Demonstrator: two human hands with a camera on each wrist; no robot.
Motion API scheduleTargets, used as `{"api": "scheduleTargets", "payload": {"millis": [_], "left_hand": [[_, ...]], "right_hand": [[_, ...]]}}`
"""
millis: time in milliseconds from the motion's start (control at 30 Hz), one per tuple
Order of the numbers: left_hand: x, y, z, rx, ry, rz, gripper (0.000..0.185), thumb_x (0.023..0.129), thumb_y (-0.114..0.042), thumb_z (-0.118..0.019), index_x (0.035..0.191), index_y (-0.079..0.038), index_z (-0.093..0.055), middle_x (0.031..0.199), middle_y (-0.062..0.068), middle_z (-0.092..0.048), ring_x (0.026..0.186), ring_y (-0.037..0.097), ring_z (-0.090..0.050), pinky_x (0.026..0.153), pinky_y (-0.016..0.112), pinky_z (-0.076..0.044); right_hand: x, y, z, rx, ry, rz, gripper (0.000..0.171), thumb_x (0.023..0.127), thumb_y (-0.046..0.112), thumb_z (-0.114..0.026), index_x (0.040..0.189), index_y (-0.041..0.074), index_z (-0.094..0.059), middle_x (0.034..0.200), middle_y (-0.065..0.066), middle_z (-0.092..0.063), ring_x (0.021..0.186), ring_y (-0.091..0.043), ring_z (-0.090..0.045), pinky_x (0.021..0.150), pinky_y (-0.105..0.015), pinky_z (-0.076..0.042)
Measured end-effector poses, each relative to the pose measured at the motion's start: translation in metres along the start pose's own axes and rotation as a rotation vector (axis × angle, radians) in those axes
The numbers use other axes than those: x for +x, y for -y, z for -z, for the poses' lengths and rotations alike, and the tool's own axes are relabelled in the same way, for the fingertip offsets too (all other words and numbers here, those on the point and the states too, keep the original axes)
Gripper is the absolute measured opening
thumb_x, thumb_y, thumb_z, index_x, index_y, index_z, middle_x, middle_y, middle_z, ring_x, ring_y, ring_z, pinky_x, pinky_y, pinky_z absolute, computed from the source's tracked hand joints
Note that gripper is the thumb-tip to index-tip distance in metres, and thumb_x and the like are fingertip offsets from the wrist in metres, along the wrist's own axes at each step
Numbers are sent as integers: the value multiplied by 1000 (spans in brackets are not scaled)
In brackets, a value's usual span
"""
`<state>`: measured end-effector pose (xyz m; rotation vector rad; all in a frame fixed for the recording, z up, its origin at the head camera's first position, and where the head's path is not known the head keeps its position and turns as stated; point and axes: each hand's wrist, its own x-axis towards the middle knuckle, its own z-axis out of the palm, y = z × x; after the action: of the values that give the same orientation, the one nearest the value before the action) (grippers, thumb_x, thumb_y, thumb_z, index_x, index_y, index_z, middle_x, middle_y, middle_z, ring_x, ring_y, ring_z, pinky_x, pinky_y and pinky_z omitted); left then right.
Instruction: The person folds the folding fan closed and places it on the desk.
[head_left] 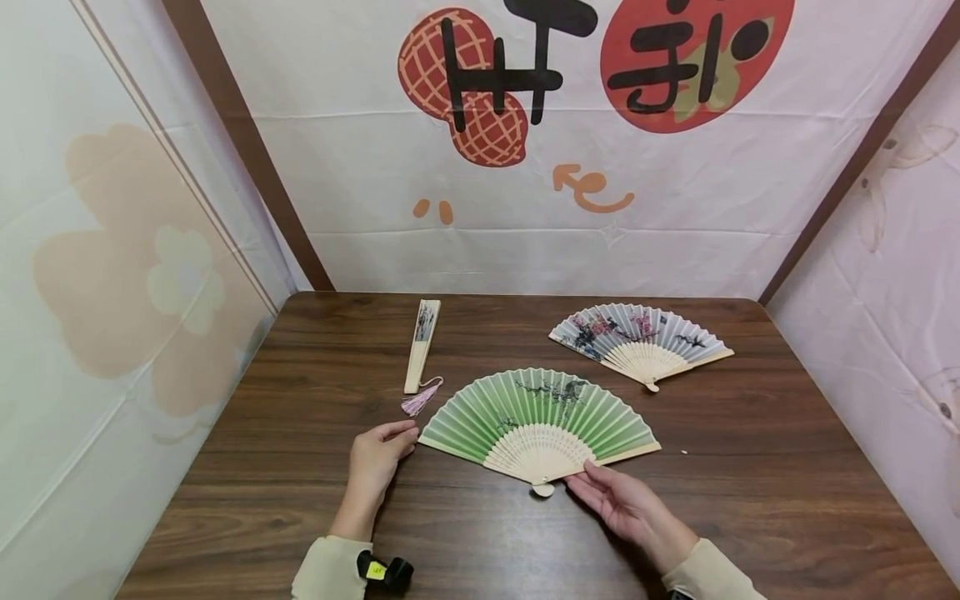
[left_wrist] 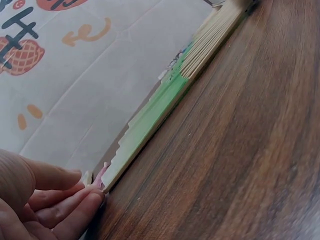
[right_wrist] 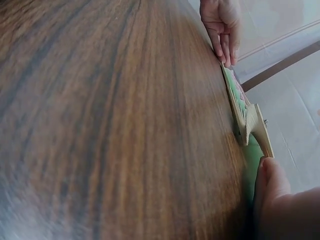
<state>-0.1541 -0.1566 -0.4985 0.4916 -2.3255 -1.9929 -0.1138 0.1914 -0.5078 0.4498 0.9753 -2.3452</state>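
Note:
A green folding fan point(head_left: 540, 417) lies spread wide in the head view, with dark branch art on its leaf and pale ribs meeting at a pivot. My right hand point(head_left: 630, 508) pinches its lower right ribs, thumb on top and fingers underneath. At the fan's left corner is my left hand point(head_left: 378, 458), fingers fairly straight and fingertips right at the corner. The left wrist view shows the fan's edge point(left_wrist: 145, 135) running low along the table from those fingertips point(left_wrist: 92, 200). In the right wrist view, the rounded fan base point(right_wrist: 252, 122) sticks up beside my right thumb point(right_wrist: 270, 170).
A closed fan point(head_left: 422, 346) with a pink tassel point(head_left: 422, 400) lies behind my left hand. Farther back right, a grey-white floral fan point(head_left: 645, 342) is spread on the brown wooden table point(head_left: 750, 500). Printed cloth walls point(head_left: 525, 250) stand at the back and sides.

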Motion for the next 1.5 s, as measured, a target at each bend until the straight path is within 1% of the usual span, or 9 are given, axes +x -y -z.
{"api": "scheduleTargets", "payload": {"millis": [300,400,567,733,933,1133,1267,1400,1500], "left_hand": [[1,2,1,27,1,-1,25,91,-1,-67,111,13,-69,106,25,-73,72,-3,-65,66,8,-55],[2,2,1,19,0,2,25,91,-1,-67,111,13,-69,106,24,-73,72,-4,-65,67,8,-55],[1,3,0,-11,-3,10,25,91,0,-68,111,14,-68,105,22,-74,73,-1,-66,67,9,-56],[1,4,-1,-64,12,27,26,91,2,-66,113,16,-67,107,22,-74,76,-1,-67,69,11,-58],[1,5,-1,-127,15,41,29,90,4,-66,115,19,-64,103,18,-75,75,0,-68,70,13,-59],[3,3,-4,-196,19,56,32,90,5,-66,119,19,-61,106,21,-73,77,1,-69,73,15,-60],[7,2,-7,-257,3,86,34,91,5,-66,122,18,-60,104,13,-74,79,2,-70,75,17,-61],[10,-1,-10,-328,0,121,37,92,5,-65,126,17,-58,103,4,-74,79,2,-70,76,18,-62],[13,-4,-13,-382,1,132,38,93,4,-64,128,17,-56,104,1,-73,82,3,-70,77,19,-62]], "right_hand": [[-1,-1,-1,-12,-2,9,25,106,6,-43,92,4,-64,91,-11,-74,91,-17,-73,92,-24,-59],[-2,-2,-1,-5,5,11,24,105,6,-44,93,4,-64,91,-11,-74,91,-17,-73,93,-25,-59],[-3,-3,-1,10,24,19,24,105,6,-44,95,4,-65,93,-10,-75,92,-17,-73,94,-25,-59],[-2,-4,-1,13,30,27,25,106,7,-43,96,5,-66,94,-9,-76,92,-17,-73,94,-25,-59],[-2,-4,-2,5,24,36,24,105,7,-44,96,6,-65,94,-9,-76,93,-17,-73,93,-25,-59],[1,-1,-5,-20,20,64,21,106,8,-44,97,7,-63,93,-7,-75,92,-15,-73,92,-24,-59],[2,3,-10,-40,14,80,19,105,8,-45,98,7,-62,93,-6,-75,92,-14,-73,92,-23,-59],[2,7,-13,-47,7,91,21,106,8,-43,97,8,-63,92,-5,-75,91,-14,-73,93,-23,-59],[4,11,-16,-60,-6,111,23,106,8,-41,96,9,-62,91,-4,-75,90,-13,-73,92,-23,-59]]}}
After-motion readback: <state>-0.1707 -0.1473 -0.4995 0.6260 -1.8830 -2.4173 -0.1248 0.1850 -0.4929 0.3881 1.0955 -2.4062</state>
